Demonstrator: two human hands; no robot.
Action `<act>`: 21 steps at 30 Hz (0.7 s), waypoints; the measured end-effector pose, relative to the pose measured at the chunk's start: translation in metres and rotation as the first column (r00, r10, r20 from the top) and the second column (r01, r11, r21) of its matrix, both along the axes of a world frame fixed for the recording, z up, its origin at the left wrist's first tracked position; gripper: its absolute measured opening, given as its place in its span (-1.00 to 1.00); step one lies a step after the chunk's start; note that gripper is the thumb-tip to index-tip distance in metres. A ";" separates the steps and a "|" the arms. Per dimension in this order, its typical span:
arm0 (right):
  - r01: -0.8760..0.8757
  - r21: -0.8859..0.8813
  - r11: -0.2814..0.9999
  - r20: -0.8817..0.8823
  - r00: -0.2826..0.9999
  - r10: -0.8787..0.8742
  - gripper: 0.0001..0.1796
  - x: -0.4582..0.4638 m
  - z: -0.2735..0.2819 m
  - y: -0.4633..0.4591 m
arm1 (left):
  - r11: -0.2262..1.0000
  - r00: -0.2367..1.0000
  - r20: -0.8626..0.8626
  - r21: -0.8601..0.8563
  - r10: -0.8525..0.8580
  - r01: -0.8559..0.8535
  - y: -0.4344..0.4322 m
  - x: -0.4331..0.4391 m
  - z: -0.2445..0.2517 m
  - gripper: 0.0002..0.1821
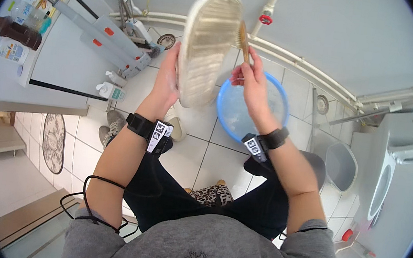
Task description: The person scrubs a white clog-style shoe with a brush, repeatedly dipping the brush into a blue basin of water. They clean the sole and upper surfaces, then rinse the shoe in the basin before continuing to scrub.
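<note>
My left hand grips a white slipper by its left edge; the slipper is raised with its ribbed sole facing me. The fingers of this hand are partly hidden behind it. In my right hand is a wooden-backed brush, its bristles against or close to the slipper's right edge. Under my right hand, on the tiled floor, stands a blue-rimmed basin of cloudy water. A second light-coloured shoe or slipper lies on the floor below my left hand.
Pump bottles stand left, beside a white cabinet with bottles on top. Grey sneakers are near my left leg. A grey bin and a washing machine are at right. White pipes run along the wall, with a red valve.
</note>
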State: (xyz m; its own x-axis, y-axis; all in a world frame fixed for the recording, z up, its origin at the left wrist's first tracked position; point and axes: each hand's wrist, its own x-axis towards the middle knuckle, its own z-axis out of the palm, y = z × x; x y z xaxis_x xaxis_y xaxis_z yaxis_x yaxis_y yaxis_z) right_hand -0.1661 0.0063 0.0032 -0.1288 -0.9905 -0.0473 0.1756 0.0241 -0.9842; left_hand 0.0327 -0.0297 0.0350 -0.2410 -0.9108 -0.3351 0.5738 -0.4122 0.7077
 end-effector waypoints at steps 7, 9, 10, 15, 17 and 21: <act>0.050 -0.060 0.997 -0.278 0.958 -0.065 -0.48 -0.034 0.036 0.029 | 0.919 0.926 0.025 0.134 -0.377 0.371 0.026 -0.027 -0.004 -0.44; 0.058 -0.116 0.992 -0.378 0.921 -0.098 -0.46 -0.029 0.022 0.037 | 0.883 0.897 -0.056 0.159 -0.438 0.441 0.028 -0.031 -0.010 -0.45; 0.065 -0.122 0.990 -0.443 0.889 -0.114 -0.46 -0.026 0.014 0.038 | 0.886 0.897 -0.053 0.139 -0.440 0.443 0.028 -0.035 -0.014 -0.43; 0.073 -0.035 0.997 -0.409 0.909 -0.081 -0.45 -0.034 -0.002 0.032 | 0.929 0.932 0.018 0.091 -0.361 0.358 0.017 -0.029 -0.039 -0.58; 0.091 -0.149 0.985 -0.504 0.850 -0.154 -0.40 -0.037 0.004 0.033 | 0.916 0.886 0.365 -0.166 -0.286 0.364 0.013 -0.018 -0.046 -0.49; -0.128 -0.343 0.930 -0.596 0.795 -0.110 -0.34 -0.026 0.012 0.052 | 0.799 0.596 0.800 -0.316 -0.066 0.512 -0.003 0.001 -0.044 -0.16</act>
